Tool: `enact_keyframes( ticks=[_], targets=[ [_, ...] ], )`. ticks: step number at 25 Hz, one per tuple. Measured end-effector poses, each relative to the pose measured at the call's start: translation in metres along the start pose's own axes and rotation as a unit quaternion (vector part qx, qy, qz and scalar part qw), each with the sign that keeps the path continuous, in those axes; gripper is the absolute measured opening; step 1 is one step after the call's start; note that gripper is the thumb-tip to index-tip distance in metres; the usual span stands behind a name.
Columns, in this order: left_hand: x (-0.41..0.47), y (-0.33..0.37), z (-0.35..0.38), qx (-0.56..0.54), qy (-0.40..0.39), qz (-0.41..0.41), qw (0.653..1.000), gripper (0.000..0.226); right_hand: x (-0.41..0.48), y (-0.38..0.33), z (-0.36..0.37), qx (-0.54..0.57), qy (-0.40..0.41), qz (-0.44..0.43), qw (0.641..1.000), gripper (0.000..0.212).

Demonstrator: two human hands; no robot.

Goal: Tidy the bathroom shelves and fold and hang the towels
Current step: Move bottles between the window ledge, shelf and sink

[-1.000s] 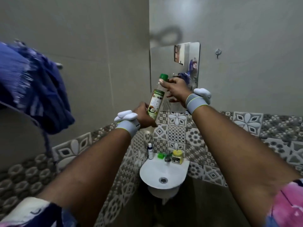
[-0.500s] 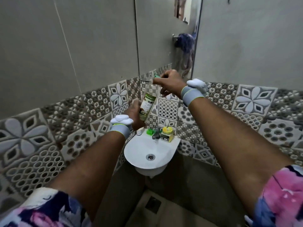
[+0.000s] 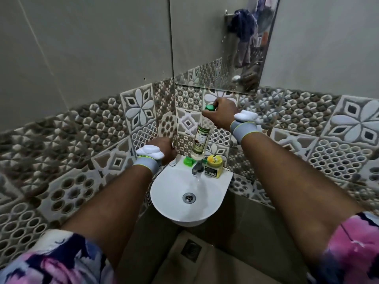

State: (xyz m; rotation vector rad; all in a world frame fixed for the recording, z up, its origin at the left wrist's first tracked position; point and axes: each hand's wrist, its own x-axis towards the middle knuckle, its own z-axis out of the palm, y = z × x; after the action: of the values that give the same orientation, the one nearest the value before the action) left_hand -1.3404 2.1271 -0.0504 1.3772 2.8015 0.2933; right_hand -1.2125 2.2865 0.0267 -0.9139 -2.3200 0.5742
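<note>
A tall clear oil bottle (image 3: 200, 140) with a green cap (image 3: 210, 108) stands upright at the back ledge of the small white sink (image 3: 213, 198), just behind the tap (image 3: 196, 168). My right hand (image 3: 223, 114) grips the bottle at its cap from above. My left hand (image 3: 164, 147) is off the bottle and curls down over the sink's back left corner, where the edge of a small white object (image 3: 173, 162) shows under it. Its fingers are hidden. A dark blue towel (image 3: 243, 27) shows only as a reflection in the mirror (image 3: 205, 48).
A green item (image 3: 188, 161) and a yellow-lidded jar (image 3: 214, 166) sit on the sink's ledge on either side of the tap. Patterned tiles cover the corner walls behind. A floor drain (image 3: 190, 248) lies below the sink.
The view has tilted down from the towel rail to the sink. The bottle has come down to the sink's ledge, and my left hand has let go of it and dropped to the sink's left corner.
</note>
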Motion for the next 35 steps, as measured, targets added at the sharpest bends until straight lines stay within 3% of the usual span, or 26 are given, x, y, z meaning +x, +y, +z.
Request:
enact_keyframes(
  ticks=[9, 12, 15, 19, 23, 28, 35],
  targets=[
    [0.115, 0.050, 0.105, -0.046, -0.124, 0.104, 0.986, 0.024, 0.046, 0.117, 0.016, -0.123, -0.003, 0.084, 0.989, 0.048],
    [0.133, 0.066, 0.155, -0.107, -0.160, 0.107, 0.975, 0.054, 0.032, 0.157, 0.035, -0.126, -0.042, 0.103, 0.986, 0.057],
    [0.141, 0.079, 0.191, -0.126, -0.168, 0.109, 0.972, 0.087, 0.022, 0.191, 0.050, -0.138, -0.048, 0.125, 0.981, 0.046],
    [0.154, 0.094, 0.205, -0.099, -0.129, 0.119, 0.979, 0.097, 0.023, 0.214, 0.064, -0.104, -0.056, 0.146, 0.982, 0.042],
    [0.169, 0.106, 0.206, -0.039, -0.140, 0.105, 0.984, 0.108, 0.027, 0.220, 0.078, -0.034, -0.062, 0.141, 0.988, 0.051],
    [0.182, 0.115, 0.216, -0.089, -0.156, 0.061, 0.982, 0.103, 0.026, 0.227, 0.096, 0.049, -0.043, 0.122, 0.990, 0.046],
    [0.185, 0.125, 0.234, -0.143, -0.168, -0.017, 0.975, 0.101, 0.022, 0.247, 0.108, 0.101, -0.126, 0.128, 0.979, 0.054]
  ],
)
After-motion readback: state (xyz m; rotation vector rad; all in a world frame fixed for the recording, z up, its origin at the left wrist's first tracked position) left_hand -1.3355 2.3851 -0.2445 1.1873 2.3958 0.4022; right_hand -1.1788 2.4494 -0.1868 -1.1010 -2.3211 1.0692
